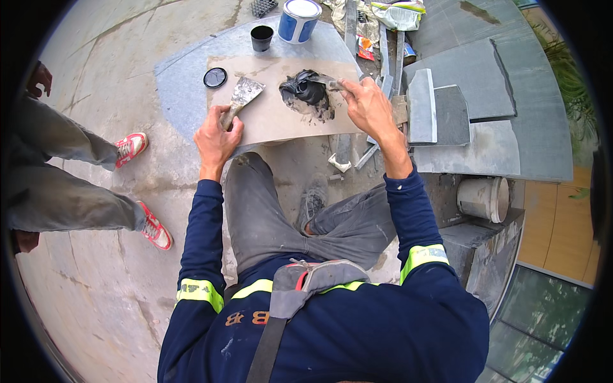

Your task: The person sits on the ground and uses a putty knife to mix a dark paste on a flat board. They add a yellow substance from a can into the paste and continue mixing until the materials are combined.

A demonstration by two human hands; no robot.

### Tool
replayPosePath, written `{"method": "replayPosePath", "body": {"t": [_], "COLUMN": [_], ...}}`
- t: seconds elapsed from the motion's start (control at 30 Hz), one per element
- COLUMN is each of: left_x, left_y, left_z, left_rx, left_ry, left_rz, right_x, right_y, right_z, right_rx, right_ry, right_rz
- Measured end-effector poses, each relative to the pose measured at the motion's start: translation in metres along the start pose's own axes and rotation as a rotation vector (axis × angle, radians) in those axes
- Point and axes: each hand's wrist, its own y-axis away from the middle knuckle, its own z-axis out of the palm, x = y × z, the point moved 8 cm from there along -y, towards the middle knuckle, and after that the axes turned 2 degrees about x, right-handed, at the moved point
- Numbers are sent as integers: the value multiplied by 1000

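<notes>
My left hand (pixel 218 136) grips the handle of a wide putty knife (pixel 246 91), its stained blade lying over a beige board (pixel 268 129). With my right hand (pixel 371 107) I hold a second, narrower spatula (pixel 328 81), its tip in a mound of black paste (pixel 306 91) on the board's right half. Grey smears surround the mound. A round black lid (pixel 215 77) lies at the board's left edge. Beyond the board stand an open black cup (pixel 262 38) and a blue and white paint can (pixel 300 21), closed with a white lid.
Stone slabs (pixel 459 67) are stacked at the right, above a white bucket (pixel 482 198) lying on its side. Metal strips (pixel 351 24), bags (pixel 397 16) and scraps lie beyond my right hand. A person in red and white shoes (pixel 155 225) stands at the left.
</notes>
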Motion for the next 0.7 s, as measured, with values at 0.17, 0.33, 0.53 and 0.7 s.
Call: {"method": "replayPosePath", "body": {"t": [0.17,0.33,0.53,0.7], "left_x": [-1,4,3,-1], "left_y": [-1,0,0,4], "left_z": [-1,-1,-1,-3], "left_rx": [-7,21,31,47], "left_ry": [22,27,49,124], "left_rz": [5,30,59,3], "right_x": [7,50,56,61], "right_y": [11,50,130,143], "right_z": [15,47,119,135], "right_rx": [-139,-101,51,288], "right_ry": [-144,-564,-1432,-1236], "right_rz": [57,344,900,922]}}
